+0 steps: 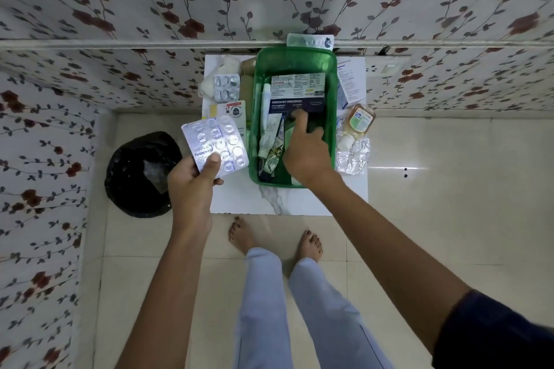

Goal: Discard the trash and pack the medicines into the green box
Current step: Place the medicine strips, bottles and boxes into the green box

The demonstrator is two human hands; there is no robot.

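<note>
Closest in, the left hand grips a silver blister strip between thumb and fingers, holding it in the air just left of the green box, with the black-lined trash bin on the floor farther left. Inside that box, the right hand reaches down with its forefinger stretched onto the dark dressings packet; whether it grips anything cannot be told. Tubes lie in the box left of that hand, a second blister pack rests beyond the box's left wall, and a small amber bottle sits just right of it.
</note>
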